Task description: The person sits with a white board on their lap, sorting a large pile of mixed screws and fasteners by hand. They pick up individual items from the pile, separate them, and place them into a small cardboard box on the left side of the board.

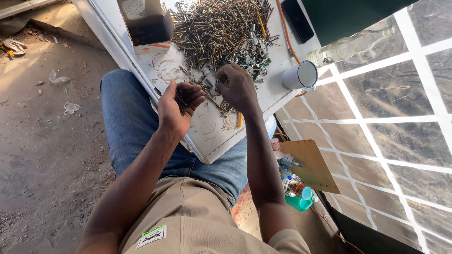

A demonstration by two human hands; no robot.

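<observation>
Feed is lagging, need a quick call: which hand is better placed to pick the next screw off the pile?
Probably the right hand: it's palm-down with fingertips at the screw pile edge. The left hand is cupped palm-up, already holding dark screws.

Sunlit bare dirt floor littered with scraps at left, scuffed white tabletop in partial shade, translucent white-framed panel at right, plywood board leaning beside it, dark sheet above.
</observation>
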